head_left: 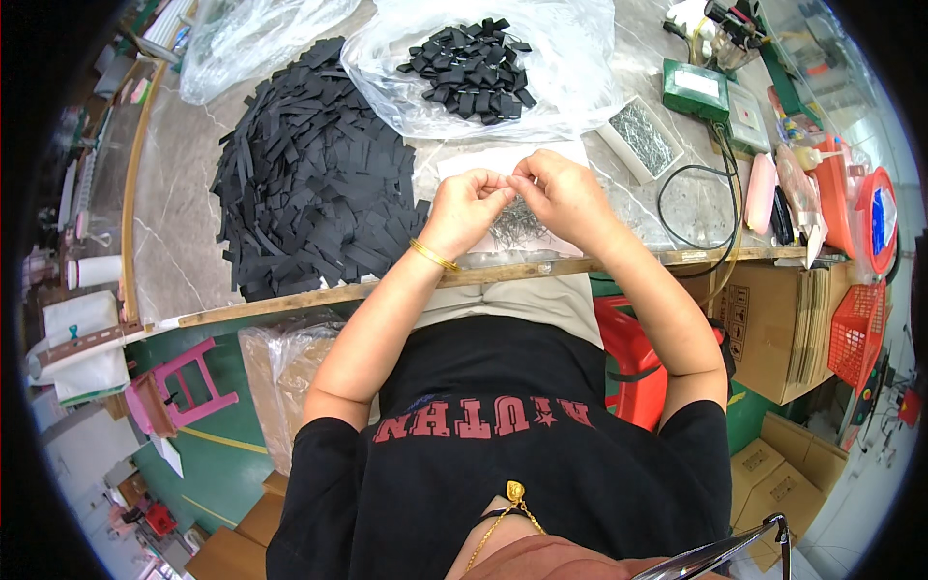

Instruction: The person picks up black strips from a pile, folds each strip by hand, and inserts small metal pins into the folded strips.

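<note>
My left hand (pixel 469 217) and my right hand (pixel 565 203) meet over the near edge of the table, thumbs and fingers pinched together. Whatever sits between the fingertips is hidden or too small to make out. Just below them, thin silvery metal pieces (pixel 519 230) lie heaped on a pale sheet (pixel 456 166). To the left of my left hand spreads a large pile of black strips (pixel 319 179). Beyond my hands, short folded black pieces (pixel 476 75) are gathered on a clear plastic bag (pixel 570 53). A white box (pixel 661 169) beside my right hand holds more thin metal pieces.
At the far right stand a green device (pixel 694 91) and a looping black cable (pixel 661 198). A pink object (pixel 761 193) and a red basket (pixel 856 333) are along the right side. Cardboard boxes (pixel 773 329) stand below the table, and a pink stool (pixel 184 391) is on the left.
</note>
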Demonstrator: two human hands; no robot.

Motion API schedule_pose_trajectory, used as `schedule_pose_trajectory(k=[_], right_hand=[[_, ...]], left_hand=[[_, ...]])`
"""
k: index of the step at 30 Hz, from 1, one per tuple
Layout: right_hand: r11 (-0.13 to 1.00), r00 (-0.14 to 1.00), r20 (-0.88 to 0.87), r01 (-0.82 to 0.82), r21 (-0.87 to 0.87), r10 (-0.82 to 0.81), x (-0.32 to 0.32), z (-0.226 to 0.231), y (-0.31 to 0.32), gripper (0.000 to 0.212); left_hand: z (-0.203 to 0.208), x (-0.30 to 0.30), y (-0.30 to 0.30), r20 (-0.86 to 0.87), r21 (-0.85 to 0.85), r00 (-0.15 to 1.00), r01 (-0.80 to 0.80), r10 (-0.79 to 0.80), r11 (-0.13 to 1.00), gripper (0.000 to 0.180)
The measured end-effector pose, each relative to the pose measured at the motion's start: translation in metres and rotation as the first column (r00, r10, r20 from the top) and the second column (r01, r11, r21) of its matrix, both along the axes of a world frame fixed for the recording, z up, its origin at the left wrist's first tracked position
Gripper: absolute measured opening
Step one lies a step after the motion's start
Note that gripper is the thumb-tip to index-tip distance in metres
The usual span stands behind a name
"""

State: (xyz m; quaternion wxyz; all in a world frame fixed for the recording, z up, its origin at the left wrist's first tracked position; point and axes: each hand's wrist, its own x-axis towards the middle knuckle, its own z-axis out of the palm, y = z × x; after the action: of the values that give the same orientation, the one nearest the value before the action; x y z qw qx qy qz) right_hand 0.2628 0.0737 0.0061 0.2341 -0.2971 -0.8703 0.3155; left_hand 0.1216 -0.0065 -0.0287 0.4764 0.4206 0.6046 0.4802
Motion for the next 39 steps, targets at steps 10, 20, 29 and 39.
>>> schedule_pose_trajectory(k=[10,20,29,39], right_hand=[[0.774,0.986,-0.099,0.043,-0.631,-0.136,0.001,-0.013,0.000,0.018],[0.726,0.984,-0.149,-0.035,-0.686,-0.094,0.006,-0.009,0.003,0.016],[0.757,0.985,-0.146,-0.024,-0.653,-0.096,0.003,-0.014,0.002,0.013],[0.687,0.936,-0.246,-0.007,-0.727,-0.251,0.007,-0.019,0.010,0.015]], left_hand=[[0.009,-0.008,0.001,0.162,-0.051,0.981,0.116,-0.106,0.992,0.018],[0.016,-0.012,0.000,0.173,-0.098,0.975,0.155,-0.136,0.983,0.018],[0.017,-0.014,0.000,0.086,-0.112,0.981,0.184,-0.175,0.977,0.019],[0.012,-0.030,-0.001,-0.417,-0.109,0.900,0.092,-0.130,0.990,0.017]])
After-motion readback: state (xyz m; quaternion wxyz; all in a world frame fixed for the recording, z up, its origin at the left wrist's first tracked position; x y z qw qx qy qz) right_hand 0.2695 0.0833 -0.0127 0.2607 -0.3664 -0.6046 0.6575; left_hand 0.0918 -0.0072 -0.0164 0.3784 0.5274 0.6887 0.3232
